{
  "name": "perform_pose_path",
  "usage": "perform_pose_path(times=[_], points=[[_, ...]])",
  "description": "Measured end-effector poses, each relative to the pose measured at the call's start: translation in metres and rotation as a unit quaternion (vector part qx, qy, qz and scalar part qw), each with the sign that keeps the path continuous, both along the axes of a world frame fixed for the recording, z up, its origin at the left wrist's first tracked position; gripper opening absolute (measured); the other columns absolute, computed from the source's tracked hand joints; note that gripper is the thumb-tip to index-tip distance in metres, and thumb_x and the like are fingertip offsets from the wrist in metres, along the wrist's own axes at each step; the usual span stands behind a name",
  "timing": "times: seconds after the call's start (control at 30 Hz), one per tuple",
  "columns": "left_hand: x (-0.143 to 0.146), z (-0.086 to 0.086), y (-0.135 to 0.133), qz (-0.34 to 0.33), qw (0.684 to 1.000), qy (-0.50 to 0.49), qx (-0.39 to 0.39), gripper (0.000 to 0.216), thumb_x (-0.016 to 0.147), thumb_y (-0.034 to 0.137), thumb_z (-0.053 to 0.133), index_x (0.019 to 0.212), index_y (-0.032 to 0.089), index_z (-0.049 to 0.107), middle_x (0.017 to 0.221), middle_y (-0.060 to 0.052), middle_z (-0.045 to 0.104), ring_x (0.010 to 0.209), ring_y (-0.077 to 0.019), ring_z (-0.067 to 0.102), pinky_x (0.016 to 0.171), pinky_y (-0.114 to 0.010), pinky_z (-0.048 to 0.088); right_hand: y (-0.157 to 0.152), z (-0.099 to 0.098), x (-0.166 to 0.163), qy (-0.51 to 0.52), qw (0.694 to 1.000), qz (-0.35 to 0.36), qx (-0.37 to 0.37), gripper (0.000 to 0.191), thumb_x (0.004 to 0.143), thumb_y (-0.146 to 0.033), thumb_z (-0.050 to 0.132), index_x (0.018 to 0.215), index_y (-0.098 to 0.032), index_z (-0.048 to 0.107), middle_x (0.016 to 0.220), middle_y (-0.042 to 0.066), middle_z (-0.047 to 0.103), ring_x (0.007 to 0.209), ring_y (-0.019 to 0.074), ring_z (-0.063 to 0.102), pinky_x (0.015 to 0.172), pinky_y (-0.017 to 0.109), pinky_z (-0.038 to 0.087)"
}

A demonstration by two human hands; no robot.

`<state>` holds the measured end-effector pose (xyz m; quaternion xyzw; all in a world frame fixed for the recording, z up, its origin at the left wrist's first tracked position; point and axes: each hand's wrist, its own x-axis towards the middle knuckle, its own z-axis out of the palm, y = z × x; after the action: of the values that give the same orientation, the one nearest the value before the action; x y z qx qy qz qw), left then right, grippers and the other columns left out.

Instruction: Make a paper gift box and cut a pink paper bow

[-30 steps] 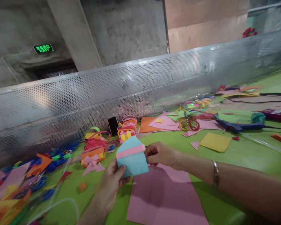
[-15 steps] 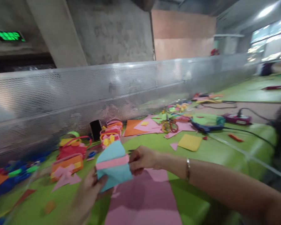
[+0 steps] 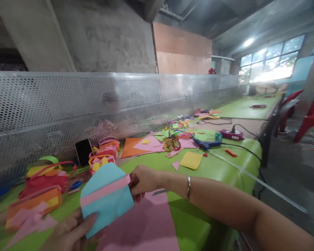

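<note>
Both my hands hold a light blue folded paper piece [image 3: 106, 198] with a pink strip across it, lifted over the green table [image 3: 214, 167]. My left hand [image 3: 68, 233] grips its lower left corner, thumb pressed on the blue face. My right hand [image 3: 142, 181] pinches its right edge at the end of the pink strip; a metal bangle circles that wrist. Under the piece a pink paper sheet [image 3: 149, 223] lies flat on the table.
Small paper handbags [image 3: 45, 181] and a black phone [image 3: 83, 151] stand by the perforated metal screen [image 3: 94, 101]. Farther right lie orange and pink sheets, scissors [image 3: 172, 143], a yellow square [image 3: 191, 160], a blue glue gun [image 3: 205, 143] with cable, a power strip [image 3: 231, 134]. Red chairs [image 3: 312, 115] stand beyond the table's end.
The camera has swung to the right, so the room's far end and chairs come into view. Both hands still hold the blue piece, now lower left in the picture.
</note>
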<state>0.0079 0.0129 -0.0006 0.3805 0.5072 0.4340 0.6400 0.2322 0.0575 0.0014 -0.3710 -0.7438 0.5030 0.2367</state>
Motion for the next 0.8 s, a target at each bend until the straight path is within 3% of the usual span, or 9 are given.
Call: perform_pose_path(times=[0.1,0.2,0.33,0.5,0.6,0.67,0.7,0.73,0.8], points=[[0.004,0.001,-0.008,0.028,1.000,-0.002,0.012,0.084,0.044,0.012,0.084,0.120,0.026,0.050,0.077,0.001,0.074,0.069,-0.0245,0.069,0.056,-0.029,0.058,-0.003,0.003,0.001,-0.010,0.999,-0.018,0.027,0.015,0.061,-0.004,0.051,0.051,-0.015,0.055,0.043,-0.008,0.053,0.043,0.0058,0.052,0.043,0.014,0.040],[0.012,0.005,-0.021,0.027,0.999,0.034,-0.021,0.082,0.049,0.018,0.082,0.123,0.026,0.047,0.071,0.000,0.072,0.057,-0.0236,0.067,0.040,-0.026,0.051,-0.009,0.008,0.001,-0.003,0.999,-0.014,0.050,0.015,0.058,-0.004,0.050,0.049,-0.015,0.054,0.042,-0.008,0.051,0.042,0.0053,0.049,0.041,0.014,0.036],[0.020,0.009,-0.029,-0.010,1.000,-0.013,-0.002,0.075,0.053,0.019,0.081,0.121,0.021,0.051,0.092,-0.007,0.071,0.081,-0.0263,0.067,0.061,-0.031,0.056,-0.017,0.007,-0.001,0.023,0.999,0.007,0.024,0.015,0.058,-0.003,0.050,0.052,-0.015,0.057,0.043,-0.009,0.051,0.042,0.0044,0.048,0.042,0.013,0.037],[0.019,0.010,-0.025,-0.022,0.999,0.029,0.006,0.068,0.056,0.018,0.079,0.119,0.021,0.054,0.088,-0.005,0.071,0.076,-0.0237,0.067,0.066,-0.034,0.057,-0.016,0.003,-0.007,0.023,1.000,-0.013,-0.008,0.010,0.064,-0.011,0.054,0.056,-0.015,0.060,0.044,-0.007,0.053,0.041,0.0043,0.050,0.041,0.013,0.038],[0.015,0.011,-0.022,-0.003,1.000,0.021,-0.007,0.067,0.057,0.016,0.078,0.119,0.022,0.052,0.086,-0.003,0.071,0.075,-0.0224,0.067,0.068,-0.035,0.057,-0.008,0.019,0.009,0.015,0.999,-0.033,0.022,0.010,0.068,-0.022,0.060,0.065,-0.014,0.064,0.054,-0.002,0.060,0.046,0.0066,0.055,0.044,0.016,0.042],[0.013,0.013,-0.021,0.005,1.000,0.005,-0.014,0.066,0.058,0.014,0.078,0.118,0.022,0.052,0.086,-0.003,0.071,0.075,-0.0216,0.067,0.069,-0.035,0.057,0.000,0.039,0.037,-0.004,0.994,-0.081,0.069,0.017,0.072,-0.028,0.059,0.071,-0.013,0.066,0.064,0.002,0.065,0.054,0.0088,0.059,0.048,0.018,0.045],[0.012,0.014,-0.021,0.004,1.000,-0.002,-0.019,0.065,0.058,0.014,0.078,0.117,0.021,0.052,0.086,-0.003,0.070,0.075,-0.0214,0.067,0.070,-0.035,0.057,0.004,0.049,0.056,-0.021,0.988,-0.120,0.096,0.021,0.076,-0.031,0.056,0.077,-0.012,0.066,0.071,0.005,0.067,0.059,0.0101,0.061,0.051,0.020,0.046],[0.011,0.015,-0.020,0.001,1.000,-0.005,-0.026,0.064,0.058,0.014,0.078,0.116,0.020,0.052,0.085,-0.004,0.070,0.074,-0.0216,0.067,0.070,-0.035,0.057,0.007,0.057,0.078,-0.103,0.963,-0.193,0.154,0.026,0.081,-0.034,0.052,0.083,-0.013,0.066,0.076,0.006,0.068,0.062,0.0106,0.062,0.054,0.020,0.048],[0.010,0.014,-0.019,0.001,0.999,0.009,-0.041,0.062,0.057,0.015,0.079,0.113,0.019,0.052,0.081,-0.004,0.070,0.069,-0.0233,0.068,0.065,-0.038,0.058,0.010,0.068,0.126,-0.263,0.888,-0.316,0.206,0.030,0.087,-0.036,0.046,0.093,-0.014,0.065,0.084,0.007,0.068,0.073,0.0139,0.063,0.066,0.025,0.049]])
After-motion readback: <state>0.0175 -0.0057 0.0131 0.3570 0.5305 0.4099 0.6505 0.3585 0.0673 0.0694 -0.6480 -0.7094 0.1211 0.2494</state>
